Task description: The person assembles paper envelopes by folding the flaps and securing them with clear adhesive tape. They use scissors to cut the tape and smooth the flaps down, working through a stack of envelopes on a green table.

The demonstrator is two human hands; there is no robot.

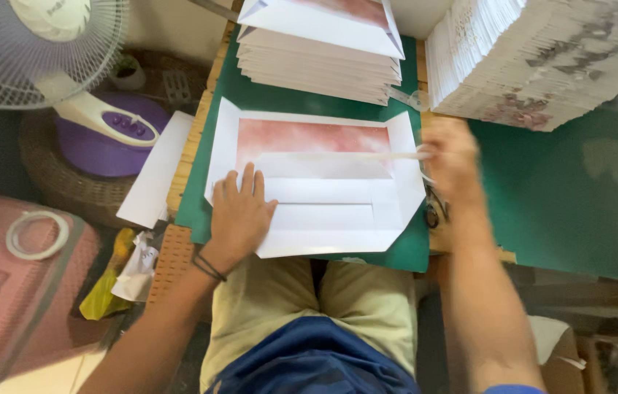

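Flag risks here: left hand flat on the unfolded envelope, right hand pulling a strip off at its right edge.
1. The right hand is motion-blurred; a fast pull on the thin white strip could tear or skew it.
2. Only the left hand pins the unfolded envelope, so it may slide on the green mat.
3. The fan nearby could lift loose paper, if running.

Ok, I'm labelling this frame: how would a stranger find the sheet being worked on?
Start at the green cutting mat. The unfolded envelope sheet lies flat on it under the left hand. Unlike the stacked sheets behind, it lies single and open, pink inside.
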